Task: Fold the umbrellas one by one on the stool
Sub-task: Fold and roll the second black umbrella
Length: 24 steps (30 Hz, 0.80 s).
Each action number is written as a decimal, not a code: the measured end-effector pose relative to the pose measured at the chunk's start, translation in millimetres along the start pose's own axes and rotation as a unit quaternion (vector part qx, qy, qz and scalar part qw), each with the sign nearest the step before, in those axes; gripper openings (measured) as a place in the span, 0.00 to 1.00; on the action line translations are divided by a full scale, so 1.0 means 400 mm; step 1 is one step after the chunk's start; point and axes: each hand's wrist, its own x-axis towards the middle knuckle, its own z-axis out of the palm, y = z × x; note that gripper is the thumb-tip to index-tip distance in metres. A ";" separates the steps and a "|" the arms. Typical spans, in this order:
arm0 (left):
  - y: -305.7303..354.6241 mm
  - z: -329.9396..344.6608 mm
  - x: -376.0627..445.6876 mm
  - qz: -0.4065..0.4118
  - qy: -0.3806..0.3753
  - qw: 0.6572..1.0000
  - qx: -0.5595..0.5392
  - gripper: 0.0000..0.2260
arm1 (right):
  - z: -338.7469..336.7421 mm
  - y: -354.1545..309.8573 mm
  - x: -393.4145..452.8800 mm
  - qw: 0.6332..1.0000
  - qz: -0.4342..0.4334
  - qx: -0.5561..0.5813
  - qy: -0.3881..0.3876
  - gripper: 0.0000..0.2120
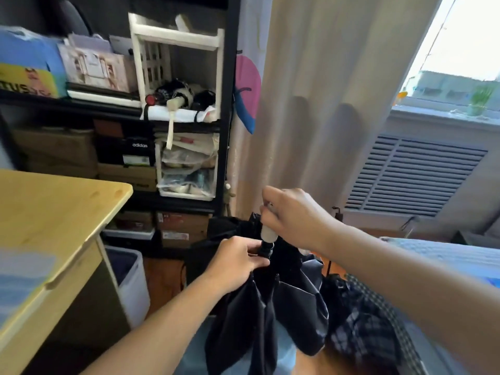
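Black fabric hangs loose from the umbrella (270,301) held upright in front of the person, handle up, canopy drooping toward the floor. The left hand (238,259) pinches the dark collar just under the handle, fingers curled round it. The right hand (289,212) is curled round the pale handle (267,233) from above.

The step looks like collapsing the shaft. To do it well, keep the left grip firm on the collar, push the handle straight down along the shaft, and keep the cloth out of the sliding parts so no rib catches.

A second, checked umbrella (365,323) lies low to the right, touching the black one. The stool cannot be made out; a pale blue surface (194,345) shows beneath the canopy.

Going left to right across the room: a wooden table (54,212), a black shelf unit (230,104) stacked with boxes, a beige curtain (311,90), a slatted vent (411,174) under a bright window (460,50).
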 end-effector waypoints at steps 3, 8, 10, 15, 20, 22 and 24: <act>-0.004 0.001 0.005 0.008 -0.003 1.000 0.018 0.11 | 0.039 0.022 -0.017 1.000 0.011 0.008 -0.006 0.09; 0.000 0.012 0.023 0.020 -0.006 0.999 0.032 0.08 | 0.057 0.047 -0.026 0.999 0.033 0.014 0.005 0.10; 0.002 0.015 0.025 0.012 -0.008 0.999 0.031 0.08 | 0.057 0.050 -0.037 0.999 0.036 0.012 0.005 0.10; 0.027 0.030 0.015 -0.007 0.010 0.999 0.052 0.10 | 0.010 0.052 -0.046 0.996 0.081 0.015 -0.035 0.10; 0.071 0.036 -0.014 -0.014 0.012 0.998 0.067 0.09 | -0.028 0.034 -0.056 0.985 0.126 -0.027 -0.115 0.15; 0.098 0.032 -0.037 -0.019 0.002 0.998 0.057 0.12 | -0.038 0.027 -0.052 0.980 0.141 -0.040 -0.134 0.16; 0.123 0.012 -0.066 -0.012 0.027 1.000 0.006 0.16 | -0.051 0.026 -0.044 0.975 0.178 -0.032 -0.131 0.14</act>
